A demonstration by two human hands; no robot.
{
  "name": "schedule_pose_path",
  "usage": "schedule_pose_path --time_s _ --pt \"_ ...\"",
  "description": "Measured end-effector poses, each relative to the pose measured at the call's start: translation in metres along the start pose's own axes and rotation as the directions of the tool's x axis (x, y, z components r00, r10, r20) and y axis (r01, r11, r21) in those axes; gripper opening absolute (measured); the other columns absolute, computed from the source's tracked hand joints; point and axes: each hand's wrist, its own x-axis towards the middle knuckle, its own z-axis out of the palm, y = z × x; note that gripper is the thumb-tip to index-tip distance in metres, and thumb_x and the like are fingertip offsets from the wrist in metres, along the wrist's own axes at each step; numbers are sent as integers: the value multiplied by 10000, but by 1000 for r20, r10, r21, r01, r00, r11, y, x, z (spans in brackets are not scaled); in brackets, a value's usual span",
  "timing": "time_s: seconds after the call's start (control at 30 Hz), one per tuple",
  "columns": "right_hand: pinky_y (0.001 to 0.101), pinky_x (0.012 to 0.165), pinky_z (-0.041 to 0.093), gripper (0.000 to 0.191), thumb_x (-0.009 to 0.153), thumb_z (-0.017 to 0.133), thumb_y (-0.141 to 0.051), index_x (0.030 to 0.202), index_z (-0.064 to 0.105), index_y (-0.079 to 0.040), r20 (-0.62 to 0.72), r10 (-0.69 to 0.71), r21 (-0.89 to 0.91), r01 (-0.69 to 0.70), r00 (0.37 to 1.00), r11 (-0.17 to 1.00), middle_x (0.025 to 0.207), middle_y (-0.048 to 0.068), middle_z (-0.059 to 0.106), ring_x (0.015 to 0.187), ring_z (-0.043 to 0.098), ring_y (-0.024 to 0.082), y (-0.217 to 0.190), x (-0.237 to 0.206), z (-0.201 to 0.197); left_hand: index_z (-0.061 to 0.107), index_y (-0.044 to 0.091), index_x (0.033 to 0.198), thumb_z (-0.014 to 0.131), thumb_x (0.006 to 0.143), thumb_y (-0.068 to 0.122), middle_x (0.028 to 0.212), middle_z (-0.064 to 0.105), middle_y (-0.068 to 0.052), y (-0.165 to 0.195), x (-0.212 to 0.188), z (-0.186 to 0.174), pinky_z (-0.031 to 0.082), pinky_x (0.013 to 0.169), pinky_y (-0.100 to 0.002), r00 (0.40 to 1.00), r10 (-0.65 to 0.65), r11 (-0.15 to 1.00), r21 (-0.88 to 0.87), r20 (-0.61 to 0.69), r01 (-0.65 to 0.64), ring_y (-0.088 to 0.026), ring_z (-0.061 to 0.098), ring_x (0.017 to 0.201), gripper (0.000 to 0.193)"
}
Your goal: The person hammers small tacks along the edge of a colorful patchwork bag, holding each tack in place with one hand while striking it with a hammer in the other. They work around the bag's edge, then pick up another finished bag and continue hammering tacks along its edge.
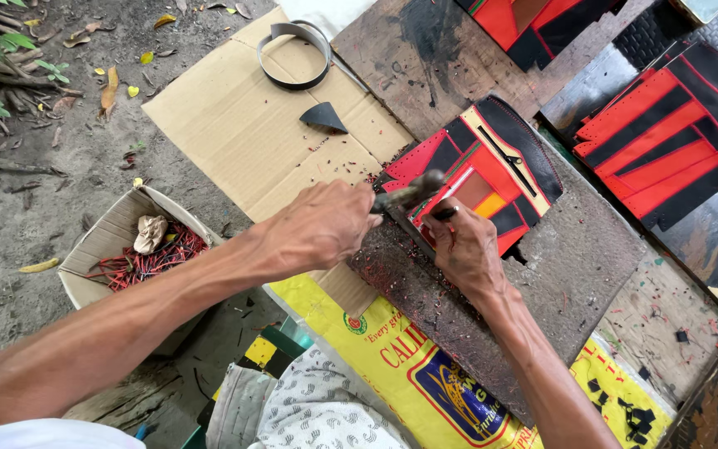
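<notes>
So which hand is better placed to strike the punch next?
Probably the left hand: it grips the hammer just above the red-and-black stitched panel, while the right hand steadies the thin punch.

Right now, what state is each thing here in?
Left hand: closed around a hammer, head over the panel edge.
Right hand: fingers pinching a thin tool upright on the panel.
Red, black and yellow stitched panel: flat on the dark work board.
Cardboard box: open, holding red scraps.
Cardboard sheet: laid flat on the ground.
Metal band: curled in a loop.
</notes>
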Motion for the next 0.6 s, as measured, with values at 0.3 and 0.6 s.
schedule_pose_path --time_s 0.3,0.6 --pt "330 619 579 41 1004 625 -47 1030 651 -28 34 0 43 -1 999 999 800 105 714 715 750 185 -6 3 -1 525 -22 969 567 1059 319 540 575 -169 50 -18 -28 431 449 -462 934 261 957 -59 -244 -283 -336 597 447 356" --pt "424 639 544 112 966 680 -70 933 618 16 -41 -134 -124 128 990 984 814 187 654 745 686 347 10 1 3 480 -10 1080 551 1141 250 703 569 -158 63 -29 -38 447 537 -400 624 422 703 -198 -657 -683 -248 595 556 277"
